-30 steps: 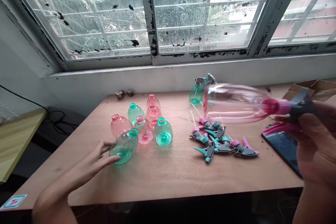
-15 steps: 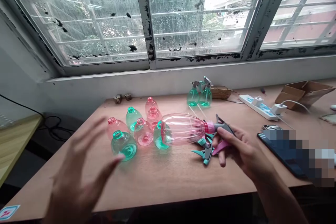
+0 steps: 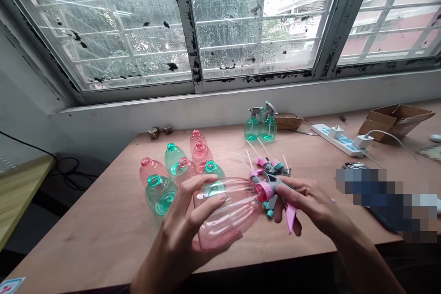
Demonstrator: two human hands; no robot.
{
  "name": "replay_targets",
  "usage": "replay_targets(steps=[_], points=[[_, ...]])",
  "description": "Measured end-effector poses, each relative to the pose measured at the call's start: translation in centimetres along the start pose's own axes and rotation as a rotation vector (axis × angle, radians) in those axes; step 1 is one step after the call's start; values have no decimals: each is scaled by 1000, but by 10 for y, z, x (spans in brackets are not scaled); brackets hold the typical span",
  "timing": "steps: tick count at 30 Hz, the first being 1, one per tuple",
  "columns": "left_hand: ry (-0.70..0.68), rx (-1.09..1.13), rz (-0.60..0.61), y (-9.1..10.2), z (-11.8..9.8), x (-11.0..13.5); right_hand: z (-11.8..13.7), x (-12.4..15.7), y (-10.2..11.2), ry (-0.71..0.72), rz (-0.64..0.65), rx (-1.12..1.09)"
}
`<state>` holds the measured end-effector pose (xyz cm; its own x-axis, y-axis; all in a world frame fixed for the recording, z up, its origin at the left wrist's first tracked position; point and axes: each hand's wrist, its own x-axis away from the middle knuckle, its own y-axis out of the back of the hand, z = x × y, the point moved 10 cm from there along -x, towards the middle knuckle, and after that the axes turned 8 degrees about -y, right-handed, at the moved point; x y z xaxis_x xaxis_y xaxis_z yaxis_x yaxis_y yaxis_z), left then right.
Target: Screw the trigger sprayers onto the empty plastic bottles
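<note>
A clear pink spray bottle [image 3: 234,220] lies sideways in the air above the table, its neck pointing right. My left hand [image 3: 186,225] is closed around its body, with the thumb side beneath and fingers over the top. At the neck, my right hand [image 3: 306,197] grips the grey and pink spray head [image 3: 291,213], whose pink collar [image 3: 264,191] sits on the bottle mouth. Behind the right hand lies a pile of loose spray heads [image 3: 265,165] with thin white tubes. Several open pink and green bottles, one a green bottle [image 3: 161,195], stand left of and behind the held bottle.
Two green bottles with spray heads [image 3: 260,126] stand by the wall. To their right are a white power strip [image 3: 339,140] with plugs and an open cardboard box [image 3: 392,121]. A dark, partly blurred-out object [image 3: 386,220] lies at the right. The table's front edge runs below my hands.
My left hand has moved right from open air and closed around the pink bottle. The bottle has come lower and nearer, tilting slightly, with my right hand still on its spray head.
</note>
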<state>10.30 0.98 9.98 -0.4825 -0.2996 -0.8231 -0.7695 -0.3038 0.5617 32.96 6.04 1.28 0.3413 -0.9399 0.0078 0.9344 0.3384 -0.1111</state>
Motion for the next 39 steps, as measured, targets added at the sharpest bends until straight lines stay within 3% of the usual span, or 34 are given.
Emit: replay_targets(steps=[2, 4, 7, 9, 13, 17, 19, 22, 24, 27, 29, 31, 33, 36, 39], points=[[138, 197, -119, 0, 9, 3, 18, 13, 4, 182, -68, 24], [362, 455, -227, -11, 29, 13, 37, 27, 10, 380, -175, 84], [488, 605, -247, -26, 41, 18, 50, 32, 15, 469, -221, 274], [404, 513, -281, -14, 39, 15, 47, 25, 24, 404, -195, 349], [166, 226, -322, 18, 27, 9, 21, 12, 59, 118, -246, 314], [-19, 122, -220, 19, 12, 3, -8, 6, 49, -85, -46, 155], [-43, 160, -158, 11, 9, 0, -1, 6, 46, 0, -21, 197], [-4, 205, -90, 1, 11, -1, 38, 17, 55, 404, -88, 265], [16, 211, -98, 0, 13, -1, 47, 21, 60, 519, -87, 248], [16, 212, -165, 6, 15, -1, 14, -1, 56, 214, 5, 164], [23, 194, -195, 9, 17, -2, -11, -11, 36, -3, 121, 92], [32, 179, -202, 10, 19, -2, -18, -14, 12, -92, 214, 35], [49, 170, -203, 13, 22, 1, -11, -16, -1, -82, 219, 6], [117, 141, -226, 26, 31, 8, 0, -17, 14, -80, 66, 62], [323, 60, -274, 53, 58, 21, 1, -12, 63, -131, -166, 239]])
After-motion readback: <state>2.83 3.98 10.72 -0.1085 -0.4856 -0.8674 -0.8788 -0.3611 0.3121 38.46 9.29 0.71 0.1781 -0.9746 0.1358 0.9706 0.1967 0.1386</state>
